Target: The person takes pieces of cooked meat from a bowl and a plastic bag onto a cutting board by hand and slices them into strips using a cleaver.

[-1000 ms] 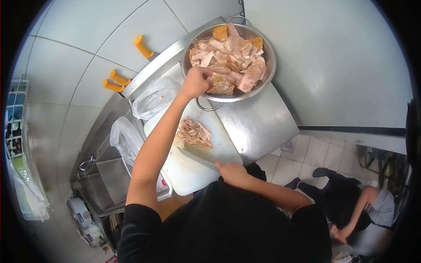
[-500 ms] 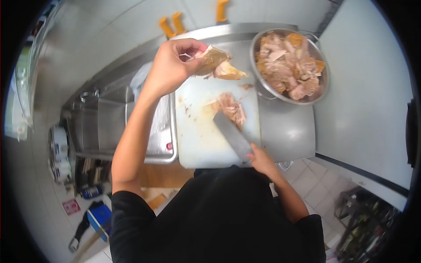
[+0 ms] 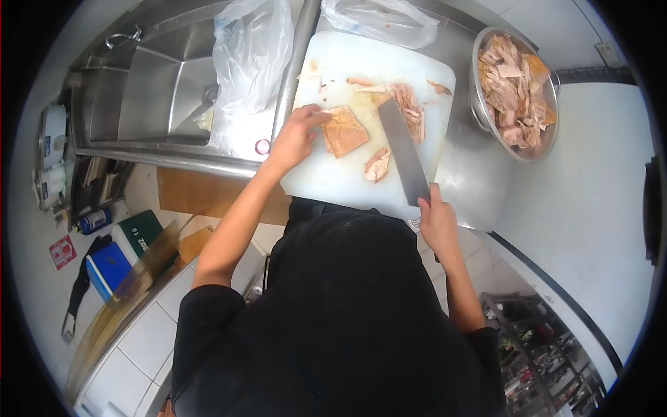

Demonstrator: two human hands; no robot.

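Note:
A flat piece of cooked meat with golden skin (image 3: 345, 132) lies on the white cutting board (image 3: 319, 177). My left hand (image 3: 297, 139) has its bent fingers on the upper left edge of this piece; the thumb is mostly hidden. In my right hand (image 3: 439, 219) is the handle of a cleaver (image 3: 404, 153). Its broad blade points away from me over the board, beside a heap of sliced meat (image 3: 411, 111). A smaller chunk of meat (image 3: 377, 165) sits between the skin-covered piece and the blade.
A metal colander (image 3: 479, 115) full of meat pieces stands at the right on the steel counter (image 3: 464, 167). Left of the board are a steel sink (image 3: 163, 97) and a clear plastic bag (image 3: 253, 52). Another plastic bag (image 3: 382, 19) lies behind the board.
My left hand has brought the skin-covered piece down from above the board onto it. The cleaver remains in my right hand, beside the sliced meat. The view has shifted.

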